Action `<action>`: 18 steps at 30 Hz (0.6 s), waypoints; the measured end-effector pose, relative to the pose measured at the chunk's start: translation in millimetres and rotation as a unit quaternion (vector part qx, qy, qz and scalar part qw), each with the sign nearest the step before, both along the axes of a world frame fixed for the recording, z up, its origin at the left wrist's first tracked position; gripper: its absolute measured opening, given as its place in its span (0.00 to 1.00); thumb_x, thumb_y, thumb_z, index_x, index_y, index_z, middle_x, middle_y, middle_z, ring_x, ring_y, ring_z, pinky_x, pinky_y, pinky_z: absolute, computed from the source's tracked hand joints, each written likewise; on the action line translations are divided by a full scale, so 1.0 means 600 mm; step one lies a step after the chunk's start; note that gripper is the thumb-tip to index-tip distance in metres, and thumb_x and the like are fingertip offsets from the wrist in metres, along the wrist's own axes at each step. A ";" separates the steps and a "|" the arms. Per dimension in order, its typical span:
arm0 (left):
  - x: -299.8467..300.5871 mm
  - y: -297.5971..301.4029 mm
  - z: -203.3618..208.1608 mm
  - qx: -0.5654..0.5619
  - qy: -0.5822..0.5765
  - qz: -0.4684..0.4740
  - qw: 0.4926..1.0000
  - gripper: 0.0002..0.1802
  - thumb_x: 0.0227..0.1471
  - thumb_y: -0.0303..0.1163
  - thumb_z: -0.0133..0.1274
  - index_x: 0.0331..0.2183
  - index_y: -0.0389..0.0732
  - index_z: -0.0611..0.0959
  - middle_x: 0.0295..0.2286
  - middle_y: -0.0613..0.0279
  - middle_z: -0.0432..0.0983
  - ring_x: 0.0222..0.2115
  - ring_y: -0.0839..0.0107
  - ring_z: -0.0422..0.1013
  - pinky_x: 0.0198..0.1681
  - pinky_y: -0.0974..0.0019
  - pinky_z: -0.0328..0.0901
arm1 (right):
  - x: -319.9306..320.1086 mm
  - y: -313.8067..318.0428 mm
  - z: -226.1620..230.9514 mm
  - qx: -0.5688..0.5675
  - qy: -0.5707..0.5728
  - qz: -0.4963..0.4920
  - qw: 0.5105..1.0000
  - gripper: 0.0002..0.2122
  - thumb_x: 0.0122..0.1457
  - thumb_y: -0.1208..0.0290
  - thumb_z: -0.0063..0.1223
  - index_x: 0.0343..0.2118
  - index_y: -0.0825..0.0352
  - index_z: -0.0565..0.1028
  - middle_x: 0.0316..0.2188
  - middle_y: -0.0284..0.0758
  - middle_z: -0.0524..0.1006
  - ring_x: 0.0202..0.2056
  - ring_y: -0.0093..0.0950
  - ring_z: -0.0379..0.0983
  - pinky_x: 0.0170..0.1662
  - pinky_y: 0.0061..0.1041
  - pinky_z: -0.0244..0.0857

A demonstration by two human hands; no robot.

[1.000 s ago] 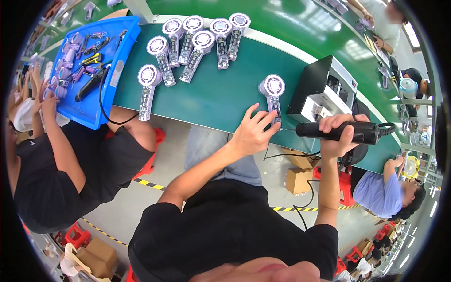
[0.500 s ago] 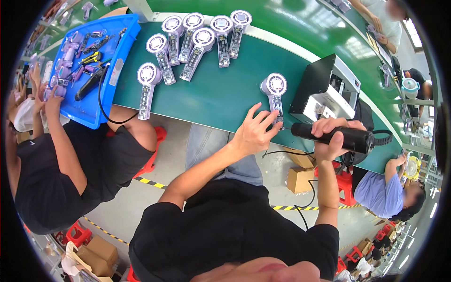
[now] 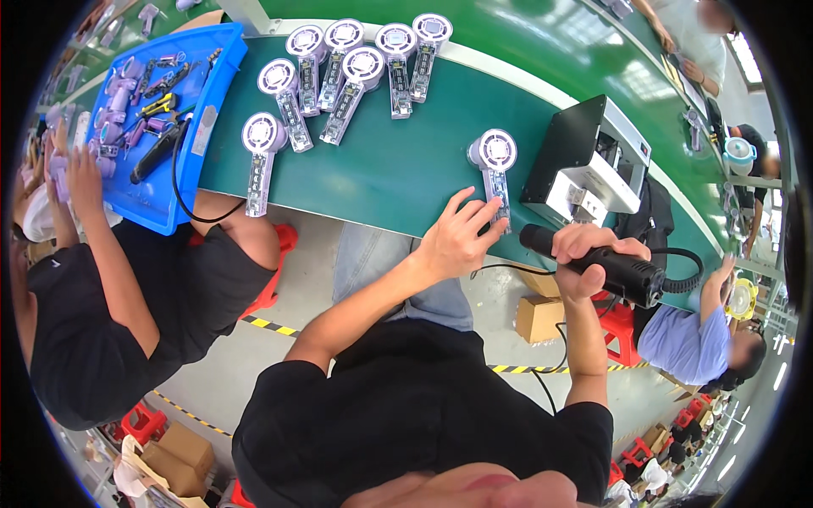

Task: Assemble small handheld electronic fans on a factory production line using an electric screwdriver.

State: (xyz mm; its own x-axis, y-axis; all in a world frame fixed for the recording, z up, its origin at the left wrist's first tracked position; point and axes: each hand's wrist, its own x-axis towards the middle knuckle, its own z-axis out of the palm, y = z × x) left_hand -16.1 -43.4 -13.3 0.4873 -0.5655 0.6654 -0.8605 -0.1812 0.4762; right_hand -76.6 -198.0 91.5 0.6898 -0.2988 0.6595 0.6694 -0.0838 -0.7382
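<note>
My left hand (image 3: 458, 236) rests at the table's near edge, its thumb and index finger on the lower handle of a lilac handheld fan (image 3: 494, 173). The fan lies with its round head away from me and the handle's inside exposed, showing a circuit board. My right hand (image 3: 590, 256) is wrapped round a black electric screwdriver (image 3: 623, 273) with a thick cable at its rear. The screwdriver is nearly level, its front end pointing left at the fan's handle but apart from it. Its bit cannot be made out.
Several similar open fans (image 3: 343, 97) lie at the table's back left. Left of them, a blue tray (image 3: 203, 127) holds fan parts and tools beside a co-worker (image 3: 110, 296). A black-and-silver box machine (image 3: 584, 157) stands right of my fan. A cable (image 3: 517, 267) hangs below the screwdriver.
The screwdriver in my right hand has moved slightly down and away from the fan's handle. My left hand stays on the fan. The co-worker's hand at the tray has shifted.
</note>
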 end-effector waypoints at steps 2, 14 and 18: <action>0.004 -0.003 0.004 0.000 0.013 -0.011 1.000 0.15 0.38 0.25 0.58 0.34 0.37 0.82 0.42 0.50 0.73 0.37 0.59 0.71 0.51 0.48 0.62 | -0.002 -0.010 0.003 0.009 -0.009 0.009 1.000 0.25 0.56 0.57 0.58 0.42 0.59 0.53 0.20 0.37 0.69 0.15 0.27 0.66 0.19 0.29 0.67; 0.017 0.009 0.038 0.049 0.106 -0.040 0.992 0.31 0.39 0.27 0.61 0.49 0.39 0.75 0.54 0.57 0.64 0.42 0.61 0.66 0.48 0.59 0.61 | 0.017 -0.098 0.110 -0.040 0.000 -0.122 0.992 0.21 0.59 0.73 0.51 0.52 0.65 0.56 0.22 0.39 0.69 0.18 0.28 0.67 0.22 0.32 0.67; 0.019 0.010 0.036 0.048 0.116 -0.047 0.991 0.30 0.40 0.28 0.62 0.49 0.40 0.75 0.55 0.57 0.64 0.42 0.59 0.67 0.47 0.58 0.61 | 0.021 -0.106 0.101 -0.033 0.010 -0.125 0.992 0.26 0.57 0.62 0.58 0.51 0.66 0.57 0.22 0.39 0.69 0.19 0.28 0.67 0.22 0.31 0.66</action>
